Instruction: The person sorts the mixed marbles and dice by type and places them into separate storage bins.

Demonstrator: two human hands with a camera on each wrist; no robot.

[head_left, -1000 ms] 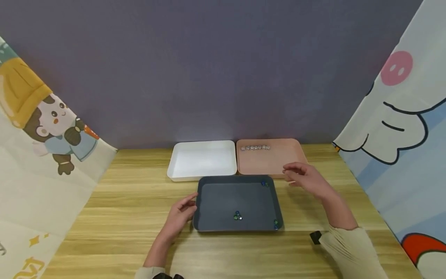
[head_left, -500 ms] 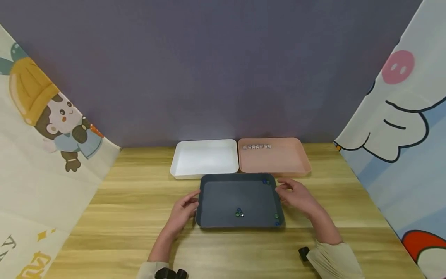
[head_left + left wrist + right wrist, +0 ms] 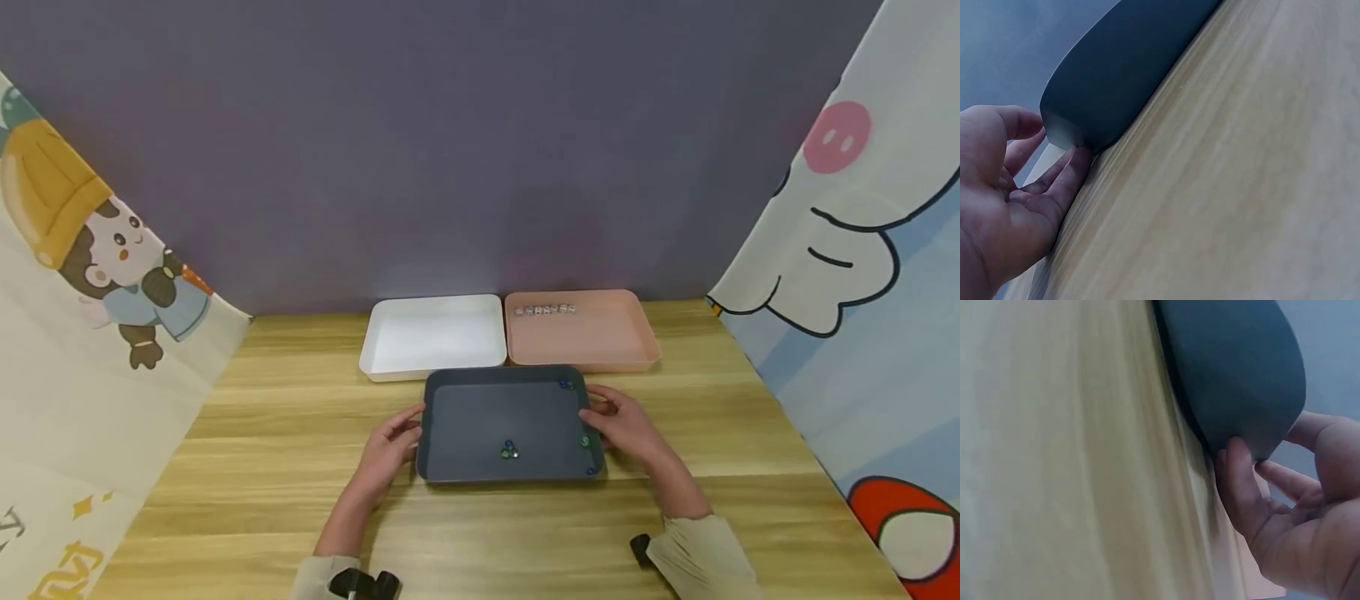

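Both hands hold a dark grey tray (image 3: 472, 433) by its short sides. At its left side, the left hand (image 3: 386, 454) has its thumb near the rim; the left wrist view shows fingertips (image 3: 1079, 156) tucked at the tray's lower edge. On the right side, the right hand (image 3: 626, 425) does likewise, its thumb at the rim and fingers (image 3: 1239, 465) against the lower edge. Inside the tray lie several small glass marbles: a cluster (image 3: 509, 451) near the front middle, blue and green ones (image 3: 566, 384) in the back right corner, and a green marble (image 3: 586, 442) by the right wall.
Behind the grey tray stand a white tray (image 3: 435, 333) and, to its right, a pink tray (image 3: 600, 333) with a row of small dice (image 3: 546, 309). All rest on a wooden table (image 3: 285, 417). A dark grey wall rises at the back, with cartoon-printed cloth on both sides.
The right hand has moved from the pink tray's front corner down and left to the grey tray's right side and taken hold. The two front-right marbles have spread apart. The left hand stays.
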